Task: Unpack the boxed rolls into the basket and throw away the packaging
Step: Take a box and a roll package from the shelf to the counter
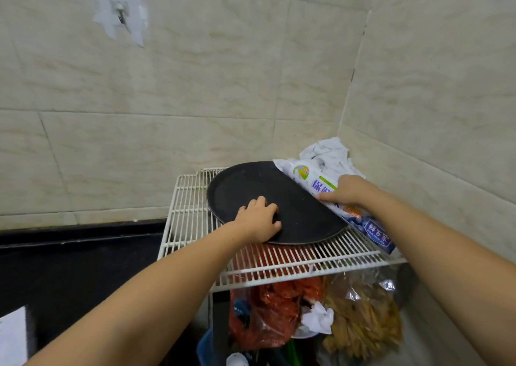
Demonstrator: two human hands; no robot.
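1. Left hand [261, 219] lies palm-down on the black round tray [276, 203], fingers spread flat, grip wide and closed on nothing. Prob. it's there to pin the tray so it won't slide on the rack while the other hand works.
2. Right hand [344, 191] has its grip wrapped round the long wrapped roll pack [315, 182], white/blue plastic w/ printed text. Fingers curl over the top, thumb underneath at the tray's edge.
3. Roll pack lies diagonally along the tray's right rim, far end toward the wall corner, near end overhanging the front of the white wire rack [192, 212]. Grabbed mid-length, likely for balance since it's long.
4. White crumpled cloth [331, 153] is stuffed in the corner just behind the pack, touching it.
5. No basket or bin in view, and can't tell if this pack is the task's boxed item; no box visible. So unpacking looks not yet started.
6. Below the rack: red bag [265, 321] and clear bag of tan strips [360, 321], crowded, so lifting up and out beats dragging fwd.
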